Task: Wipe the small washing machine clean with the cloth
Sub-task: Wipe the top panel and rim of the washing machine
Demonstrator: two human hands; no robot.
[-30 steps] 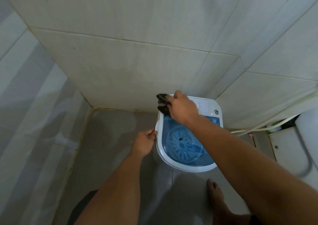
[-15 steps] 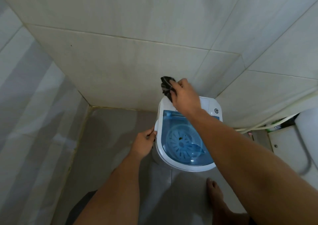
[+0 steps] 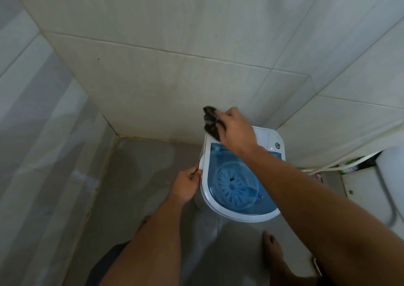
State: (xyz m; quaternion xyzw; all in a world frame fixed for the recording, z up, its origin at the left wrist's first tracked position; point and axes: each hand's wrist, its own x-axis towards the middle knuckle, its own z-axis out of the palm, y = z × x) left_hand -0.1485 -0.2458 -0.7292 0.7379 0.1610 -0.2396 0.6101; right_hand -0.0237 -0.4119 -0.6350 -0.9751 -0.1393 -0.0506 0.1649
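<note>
A small white washing machine [image 3: 273, 140] with a clear blue lid stands on the tiled floor against the wall. A blue pulsator disc shows through the lid. My right hand [image 3: 235, 130] is over the machine's back left corner, shut on a dark crumpled cloth [image 3: 211, 121] that hangs at the rear edge by the wall. My left hand [image 3: 185, 185] grips the machine's left rim, thumb on top. The control panel with a round knob [image 3: 277, 145] lies at the back right, partly hidden by my right wrist.
Tiled walls meet in a corner behind the machine. White hoses [image 3: 341, 165] run along the wall at the right. A white toilet tank [image 3: 389, 176] stands at the far right. My bare foot [image 3: 273, 248] rests on the floor in front of the machine.
My right hand with the cloth has moved from the lid's back left up and back to the machine's rear edge near the wall. My left hand has kept its hold on the rim.
</note>
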